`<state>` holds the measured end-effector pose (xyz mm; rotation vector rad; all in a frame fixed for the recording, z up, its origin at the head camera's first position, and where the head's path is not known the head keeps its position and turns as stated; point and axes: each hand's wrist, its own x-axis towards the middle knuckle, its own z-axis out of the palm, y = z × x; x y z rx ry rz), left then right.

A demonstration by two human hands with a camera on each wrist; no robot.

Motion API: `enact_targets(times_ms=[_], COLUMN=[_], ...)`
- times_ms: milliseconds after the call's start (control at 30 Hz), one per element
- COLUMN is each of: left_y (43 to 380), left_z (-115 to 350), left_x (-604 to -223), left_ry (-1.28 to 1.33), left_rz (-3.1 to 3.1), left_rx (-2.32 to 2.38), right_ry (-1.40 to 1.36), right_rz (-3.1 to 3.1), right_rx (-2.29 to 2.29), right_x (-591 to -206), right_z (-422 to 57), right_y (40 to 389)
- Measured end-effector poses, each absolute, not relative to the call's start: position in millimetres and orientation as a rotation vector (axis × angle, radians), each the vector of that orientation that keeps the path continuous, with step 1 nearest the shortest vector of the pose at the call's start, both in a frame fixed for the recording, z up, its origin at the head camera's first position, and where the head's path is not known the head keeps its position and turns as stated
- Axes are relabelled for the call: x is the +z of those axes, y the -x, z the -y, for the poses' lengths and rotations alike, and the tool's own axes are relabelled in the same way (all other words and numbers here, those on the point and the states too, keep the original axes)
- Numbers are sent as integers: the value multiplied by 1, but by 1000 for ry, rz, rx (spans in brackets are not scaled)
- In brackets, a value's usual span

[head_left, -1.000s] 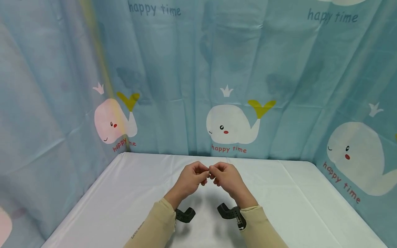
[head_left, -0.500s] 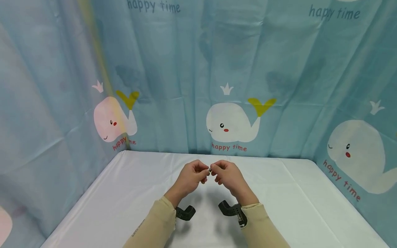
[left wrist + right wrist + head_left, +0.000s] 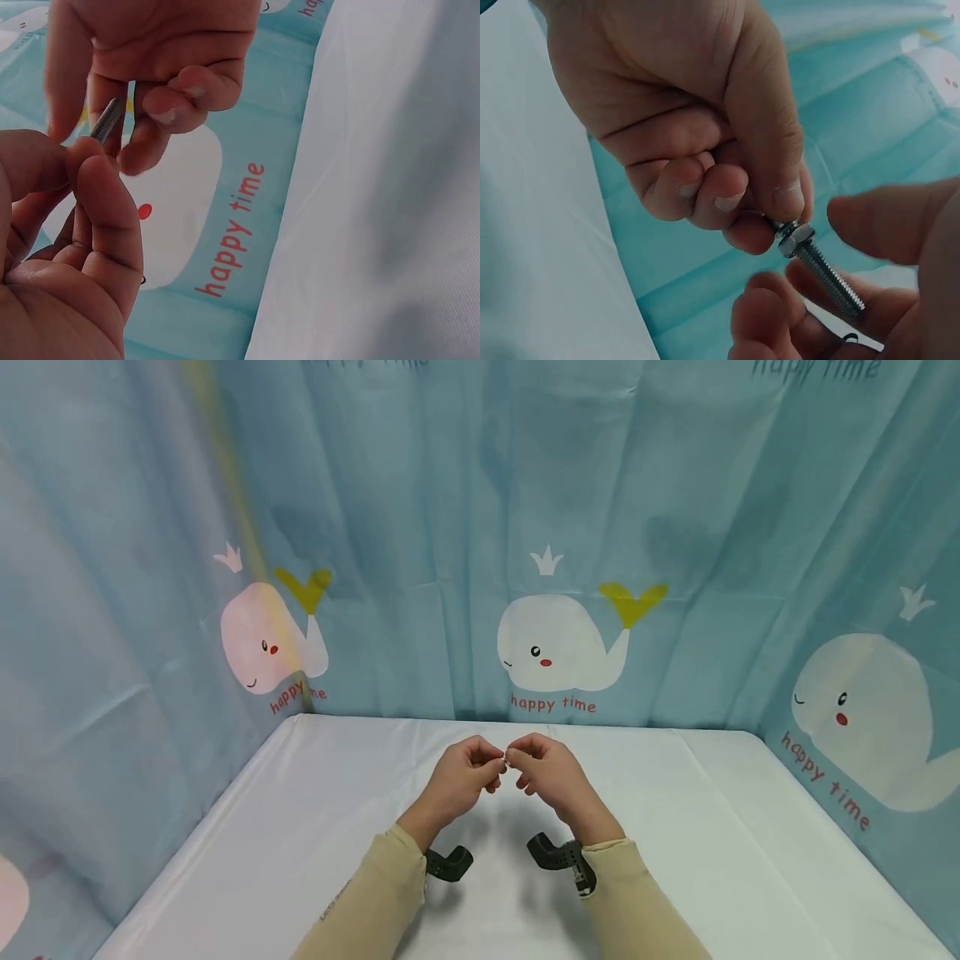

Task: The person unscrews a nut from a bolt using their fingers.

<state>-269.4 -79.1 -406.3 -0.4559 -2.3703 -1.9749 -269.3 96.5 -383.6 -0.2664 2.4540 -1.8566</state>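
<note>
Above the white table, my left hand [image 3: 459, 777] pinches a metal bolt [image 3: 829, 277] between thumb and fingers. A hex nut [image 3: 796, 240] sits on it near the left fingertips, and the threaded shank sticks out toward my right hand [image 3: 553, 775]. The rest of the bolt is hidden in the left hand's grip. In the right wrist view, the right thumb [image 3: 870, 225] stands apart from the shank, and the right fingers lie behind and below its tip. The left wrist view shows the bolt [image 3: 107, 120] pointing up between the right hand's spread thumb and fingers.
A white cloth covers the table [image 3: 315, 827] beneath the hands. Blue curtains [image 3: 405, 527] printed with whales hang behind it and at both sides. Black wrist devices [image 3: 553, 852] sit at the ends of the beige sleeves [image 3: 637, 902].
The head view has tilted down, so curtain, table and hands appear higher. Both hands stay close together around the bolt, with small shifts of the right fingers.
</note>
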Motion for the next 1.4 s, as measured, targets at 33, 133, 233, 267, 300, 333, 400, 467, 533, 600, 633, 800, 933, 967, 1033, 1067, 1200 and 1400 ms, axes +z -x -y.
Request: enact_targets(times_ms=[33, 133, 233, 267, 300, 333, 400, 467, 533, 600, 633, 800, 933, 967, 1033, 1067, 1200, 1400], left_y=[270, 272, 273, 273, 273, 273, 273, 273, 273, 273, 273, 272, 272, 272, 272, 272, 272, 273], left_z=[79, 79, 79, 79, 79, 79, 79, 79, 79, 79, 79, 79, 79, 79, 79, 79, 80, 80], left_x=[-405, -403, -402, -402, -403, -403, -404, -403, -402, -402, -402, -402, -401, -401, -401, -400, -400, -401], left_ry=[458, 462, 456, 457, 457, 458, 461, 473, 478, 482, 483, 479, 480, 482, 490, 493, 504, 492], left_rz=[2365, 2369, 2389, 2393, 2394, 2393, 2390, 2384, 2382, 2383, 2384, 2399, 2397, 2394, 2389, 2389, 2405, 2399], left_rx=[-1975, -1966, -1955, -1953, -1953, -1954, -1962, -1960, -1968, -1975, -1978, -1971, -1965, -1965, -1960, -1957, -1941, -1950], right_ry=[265, 271, 298, 306, 314, 313, 302, 273, 249, 247, 250, 322, 336, 326, 312, 312, 360, 342], right_rz=[-2459, -2480, -2484, -2482, -2475, -2469, -2463, -2459, -2467, -2478, -2482, -2482, -2469, -2466, -2460, -2461, -2465, -2478], right_rx=[-1848, -1817, -1813, -1821, -1833, -1843, -1850, -1847, -1827, -1807, -1800, -1807, -1824, -1823, -1809, -1799, -1773, -1798], right_x=[-383, -380, -378, -378, -377, -377, -378, -378, -378, -379, -379, -377, -375, -375, -375, -376, -378, -376], right_z=[-97, -97, -97, -97, -97, -97, -97, -97, -96, -96, -96, -96, -97, -97, -97, -97, -97, -96], right_y=[270, 272, 272, 272, 272, 272, 271, 272, 272, 272, 272, 270, 270, 270, 270, 270, 270, 269])
